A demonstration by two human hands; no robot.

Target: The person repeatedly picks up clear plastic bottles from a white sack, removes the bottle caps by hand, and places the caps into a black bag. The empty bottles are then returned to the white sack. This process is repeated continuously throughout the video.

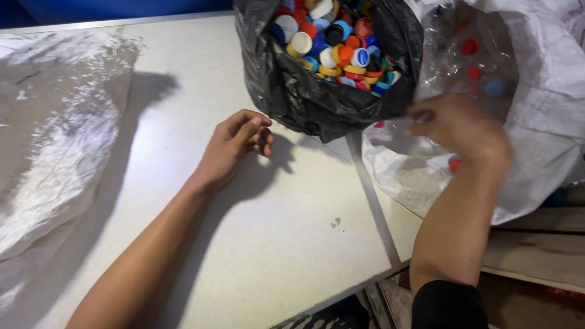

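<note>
My left hand (234, 144) rests on the pale table (183, 201), fingers loosely curled, holding nothing, just left of a black plastic bag (304, 97). The bag is open and filled with several coloured bottle caps (332, 45). My right hand (460, 128) is blurred and reaches into the mouth of a large white woven sack (548, 109) at the right. Inside the sack lie clear plastic bottles (463, 61) with red and blue caps. Whether the right hand grips anything cannot be made out.
A translucent white sack (55, 140) lies flat across the left side of the table. A seam (372, 201) runs down the table near its right edge. Wooden boards (536, 250) show below the sack at the lower right.
</note>
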